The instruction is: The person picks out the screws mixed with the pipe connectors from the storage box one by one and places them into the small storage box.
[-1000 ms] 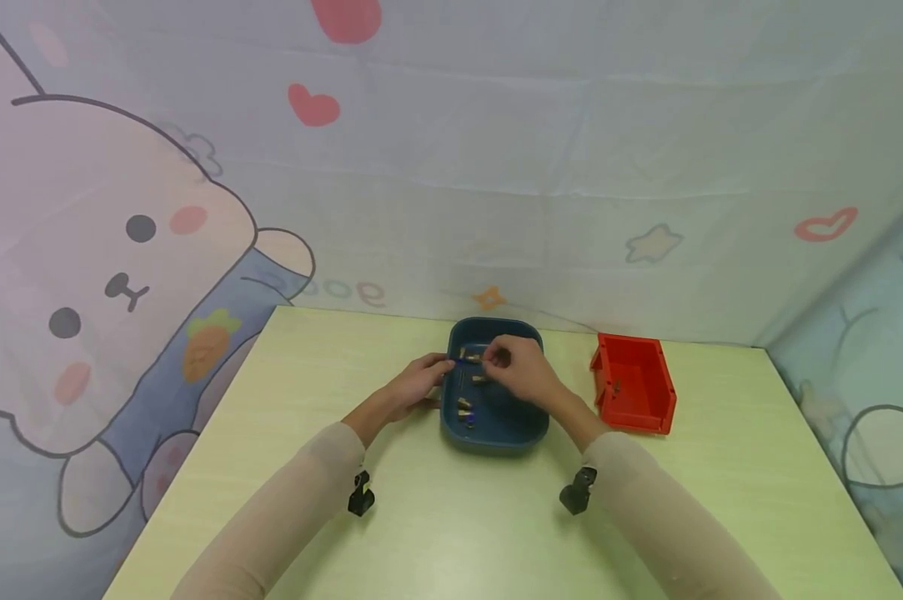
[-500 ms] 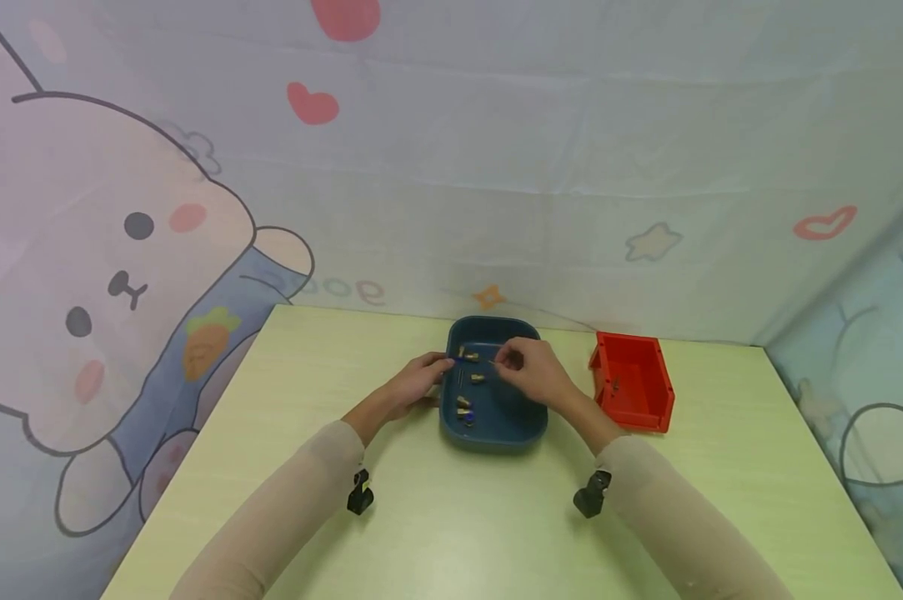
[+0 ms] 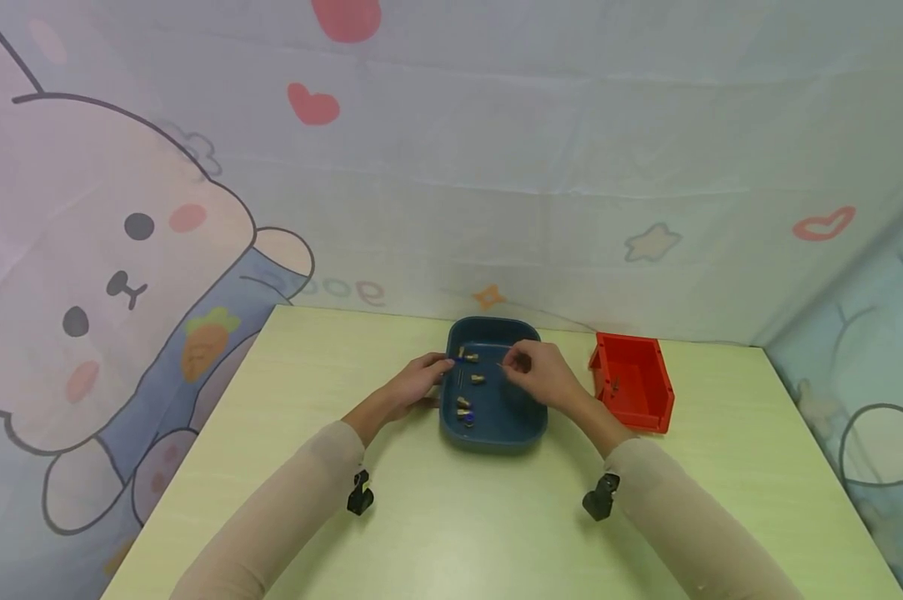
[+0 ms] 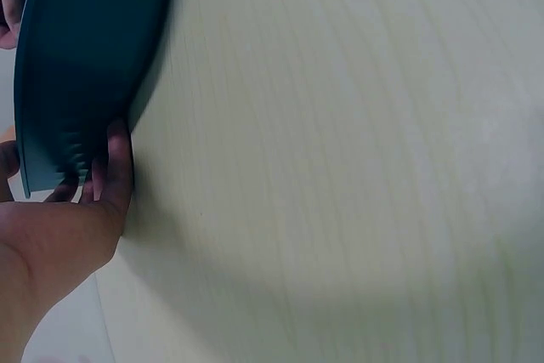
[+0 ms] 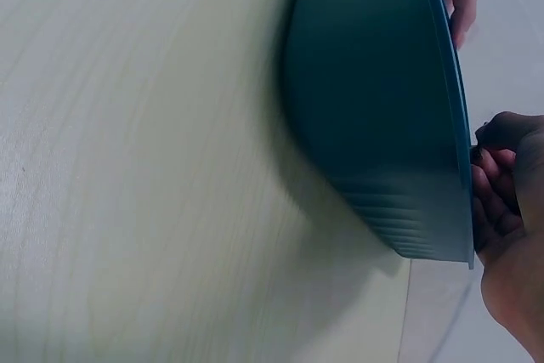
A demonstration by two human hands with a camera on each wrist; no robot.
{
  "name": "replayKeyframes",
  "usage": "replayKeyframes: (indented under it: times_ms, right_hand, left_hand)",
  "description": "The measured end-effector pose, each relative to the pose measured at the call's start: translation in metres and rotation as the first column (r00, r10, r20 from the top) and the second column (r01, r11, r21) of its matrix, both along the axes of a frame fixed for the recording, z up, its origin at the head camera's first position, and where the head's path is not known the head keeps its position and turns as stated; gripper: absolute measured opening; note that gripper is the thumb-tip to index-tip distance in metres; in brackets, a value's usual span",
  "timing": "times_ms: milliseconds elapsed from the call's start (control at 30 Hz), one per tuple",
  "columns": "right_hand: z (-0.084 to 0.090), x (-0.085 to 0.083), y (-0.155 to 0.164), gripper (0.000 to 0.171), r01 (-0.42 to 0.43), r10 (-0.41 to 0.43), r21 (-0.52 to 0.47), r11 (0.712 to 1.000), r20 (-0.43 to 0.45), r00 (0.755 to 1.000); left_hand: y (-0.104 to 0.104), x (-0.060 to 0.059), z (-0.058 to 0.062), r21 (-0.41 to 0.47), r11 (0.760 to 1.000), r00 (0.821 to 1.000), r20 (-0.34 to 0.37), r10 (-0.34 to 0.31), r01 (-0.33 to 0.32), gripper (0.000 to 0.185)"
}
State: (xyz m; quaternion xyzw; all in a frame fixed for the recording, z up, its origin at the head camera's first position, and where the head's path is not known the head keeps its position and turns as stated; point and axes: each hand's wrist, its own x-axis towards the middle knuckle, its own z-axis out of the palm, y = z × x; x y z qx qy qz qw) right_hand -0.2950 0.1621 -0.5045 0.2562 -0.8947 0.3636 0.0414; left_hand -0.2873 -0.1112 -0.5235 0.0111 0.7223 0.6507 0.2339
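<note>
The left hand (image 3: pixel 415 385) grips the side of a dark-blue, round-cornered, plastic-looking tray (image 3: pixel 499 423); the right hand (image 3: pixel 535 372) pinches a tiny, thin, metallic-looking piece (image 3: pixel 500 365) above it; so slight a hold could slip, dropping it among the small brass-coloured fittings (image 3: pixel 478 379).

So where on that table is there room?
Bare table lies left of the left sleeve, between it and the right sleeve, and right of the red bin. The blue tray is crowded: golden pieces along its left side, the left hand on its edge, the right hand partly over it.
</note>
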Motion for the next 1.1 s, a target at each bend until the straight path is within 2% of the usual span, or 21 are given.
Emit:
replayKeyframes:
  times_ms: [500, 833, 1100]
  right_hand:
    - [0.014, 0.006, 0.029, 0.005, 0.006, -0.006, 0.014, 1.000, -0.030, 1.000]
    - [0.024, 0.013, 0.051, 0.005, 0.060, -0.060, 0.003, 0.998, 0.008, 0.998]
    - [0.029, 0.018, 0.063, 0.005, 0.097, -0.098, -0.050, 0.994, -0.017, 0.995]
  left_hand:
    - [-0.001, 0.000, -0.002, -0.005, 1.000, 1.000, -0.002, -0.002, 0.002, 0.058]
    - [-0.001, 0.000, -0.002, -0.013, 1.000, 1.000, -0.010, -0.001, 0.001, 0.058]
    - [-0.001, 0.000, -0.001, -0.016, 1.000, 1.000, -0.012, -0.004, 0.004, 0.058]
